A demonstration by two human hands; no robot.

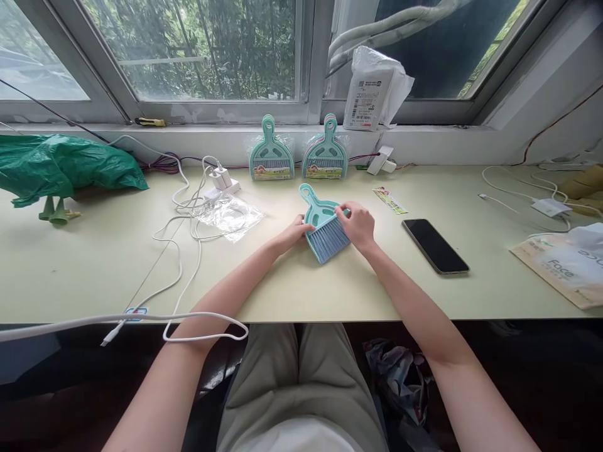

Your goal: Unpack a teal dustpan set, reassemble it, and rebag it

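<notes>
A mint-green mini dustpan and brush set [325, 223] is tilted over the desk in front of me, its grey bristles [328, 240] facing my body and its looped handle pointing away. My left hand [296, 231] grips its left edge, thumb on top. On the right edge, the fingers of my right hand [357, 223] are pinched at the upper corner. Whether brush and pan are apart at all I cannot tell. Behind them, two similar wrapped sets [272, 154] [325, 154] lean against the wall. A small printed label card [390, 200] lies to the right of my right hand.
Crumpled clear plastic wrap [232, 216] and tangled white cables [181, 213] lie at left, near a green bag [70, 166]. At right are a black phone [436, 246] and a tissue pack [560, 263]. A white package [374, 91] stands on the sill.
</notes>
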